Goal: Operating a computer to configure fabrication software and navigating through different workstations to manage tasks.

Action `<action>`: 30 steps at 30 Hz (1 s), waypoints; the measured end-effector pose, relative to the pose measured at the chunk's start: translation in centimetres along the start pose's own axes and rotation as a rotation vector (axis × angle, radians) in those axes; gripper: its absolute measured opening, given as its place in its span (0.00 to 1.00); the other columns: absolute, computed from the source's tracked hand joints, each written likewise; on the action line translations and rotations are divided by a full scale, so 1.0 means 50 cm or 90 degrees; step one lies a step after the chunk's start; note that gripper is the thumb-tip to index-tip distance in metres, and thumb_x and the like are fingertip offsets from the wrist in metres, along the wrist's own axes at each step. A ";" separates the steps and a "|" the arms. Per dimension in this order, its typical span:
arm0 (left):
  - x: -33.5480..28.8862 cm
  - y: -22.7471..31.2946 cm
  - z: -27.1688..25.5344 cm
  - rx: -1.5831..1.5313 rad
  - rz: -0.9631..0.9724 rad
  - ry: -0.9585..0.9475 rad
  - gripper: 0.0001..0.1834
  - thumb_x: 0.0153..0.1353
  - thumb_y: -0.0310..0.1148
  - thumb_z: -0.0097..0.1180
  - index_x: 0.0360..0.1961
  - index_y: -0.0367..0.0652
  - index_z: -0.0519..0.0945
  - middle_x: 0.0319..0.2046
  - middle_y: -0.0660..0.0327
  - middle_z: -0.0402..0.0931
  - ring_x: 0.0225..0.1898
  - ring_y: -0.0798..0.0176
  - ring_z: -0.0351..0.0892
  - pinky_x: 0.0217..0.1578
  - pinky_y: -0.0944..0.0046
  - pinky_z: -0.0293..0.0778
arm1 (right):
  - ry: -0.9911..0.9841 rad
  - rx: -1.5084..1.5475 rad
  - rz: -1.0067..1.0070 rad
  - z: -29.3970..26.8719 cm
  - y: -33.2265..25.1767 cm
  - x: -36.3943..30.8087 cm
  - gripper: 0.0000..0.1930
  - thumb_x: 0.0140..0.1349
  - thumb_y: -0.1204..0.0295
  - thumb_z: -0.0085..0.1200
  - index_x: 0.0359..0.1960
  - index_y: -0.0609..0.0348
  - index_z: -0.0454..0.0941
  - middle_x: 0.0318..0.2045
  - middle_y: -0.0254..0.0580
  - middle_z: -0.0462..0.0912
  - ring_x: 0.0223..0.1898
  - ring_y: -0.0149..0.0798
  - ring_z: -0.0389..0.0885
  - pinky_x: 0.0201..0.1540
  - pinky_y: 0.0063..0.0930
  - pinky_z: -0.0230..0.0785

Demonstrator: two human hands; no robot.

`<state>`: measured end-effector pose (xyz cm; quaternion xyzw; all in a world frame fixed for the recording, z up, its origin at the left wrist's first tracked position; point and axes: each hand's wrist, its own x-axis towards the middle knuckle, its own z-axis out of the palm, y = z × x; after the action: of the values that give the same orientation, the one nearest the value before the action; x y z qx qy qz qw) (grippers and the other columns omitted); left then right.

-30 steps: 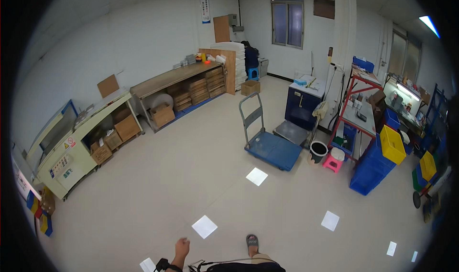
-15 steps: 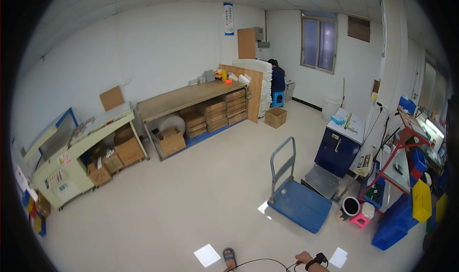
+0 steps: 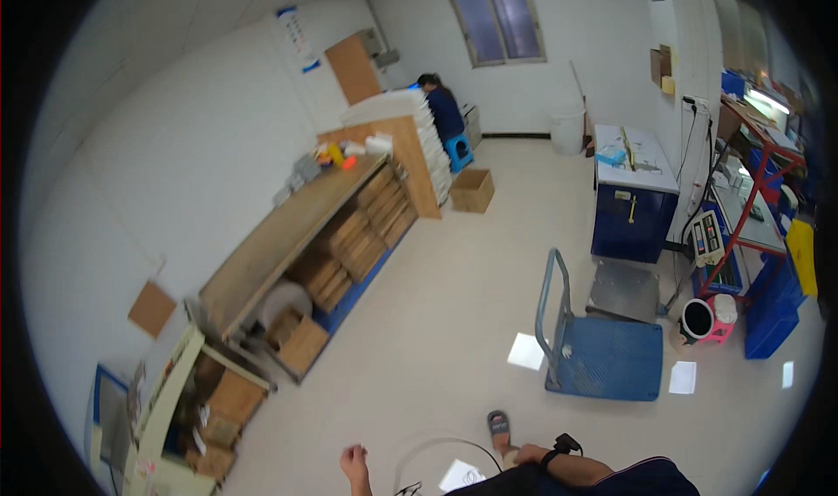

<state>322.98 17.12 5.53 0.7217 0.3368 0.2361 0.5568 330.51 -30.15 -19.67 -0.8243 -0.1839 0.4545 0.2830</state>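
My left hand (image 3: 353,461) is raised at the lower edge, with its fingers loosely curled, a gap beside the thumb and nothing visible in it. My right hand (image 3: 524,455) hangs low beside my leg; a black band with a small dark device (image 3: 567,444) circles its wrist. Its fingers are small and blurred, so their grip does not show. A thin dark cable (image 3: 454,441) arcs across the floor between my hands; whether the right hand touches it I cannot tell. Below and ahead is my foot in a grey slipper (image 3: 497,424).
A blue platform trolley (image 3: 611,356) stands ahead right, beside a metal platform scale (image 3: 624,291) and dark blue cabinet (image 3: 633,221). Along the left runs a long workbench (image 3: 288,225) over stacked cartons. Farther back, a person (image 3: 443,112) sits near a cardboard box (image 3: 472,191).
My view has tilted and turned, with the workbench and trolley now nearer. My left hand has come into view; my right hand has shifted left in the picture, with more of its arm showing.
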 end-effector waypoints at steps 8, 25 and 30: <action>0.223 -0.193 0.184 0.444 -0.160 -0.493 0.16 0.73 0.39 0.53 0.43 0.39 0.87 0.33 0.61 0.85 0.31 0.60 0.81 0.32 0.59 0.79 | 0.221 0.307 0.315 -0.540 -0.062 0.338 0.14 0.62 0.65 0.58 0.38 0.62 0.90 0.34 0.53 0.92 0.36 0.46 0.93 0.42 0.44 0.87; 1.250 0.052 0.998 0.304 -0.198 -1.023 0.16 0.72 0.41 0.53 0.44 0.41 0.88 0.33 0.61 0.85 0.33 0.59 0.82 0.33 0.55 0.80 | 0.405 0.356 0.269 -1.227 0.140 0.682 0.15 0.65 0.68 0.61 0.42 0.72 0.85 0.35 0.55 0.90 0.32 0.44 0.90 0.34 0.37 0.83; 1.761 0.266 1.501 0.319 0.063 -0.423 0.15 0.68 0.37 0.48 0.30 0.42 0.83 0.23 0.55 0.81 0.23 0.59 0.82 0.24 0.54 0.77 | 0.731 1.083 0.199 -1.447 0.125 0.726 0.11 0.68 0.73 0.54 0.44 0.69 0.81 0.29 0.55 0.87 0.27 0.45 0.88 0.28 0.36 0.82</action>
<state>437.94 32.66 -4.85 0.8871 0.1508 -0.0722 0.4302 411.40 -36.29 -16.18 -0.4590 0.4695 0.0046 0.7542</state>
